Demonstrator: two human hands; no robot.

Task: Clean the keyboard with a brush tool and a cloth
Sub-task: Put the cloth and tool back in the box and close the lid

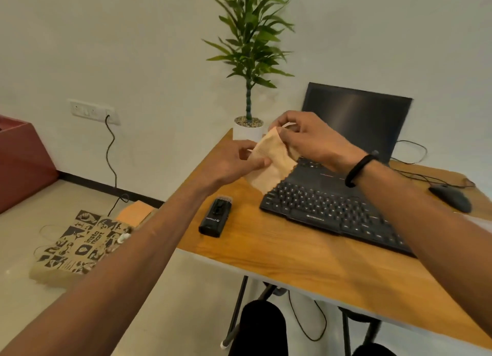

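Observation:
A pale orange cloth (271,164) with a zigzag edge hangs above the far left corner of the black keyboard (327,209). My left hand (234,164) pinches its left side, and my right hand (311,138) grips its top edge from above. The cloth's lower edge reaches down to the keyboard's upper left keys. A black brush tool (215,217) lies flat on the wooden table (306,259), left of the keyboard, with neither hand on it.
An open laptop (356,116) stands behind the keyboard, a black mouse (450,197) with cables to its right. A potted plant (249,128) sits at the table's far corner. A printed paper bag (80,243) and a cable lie on the floor at left.

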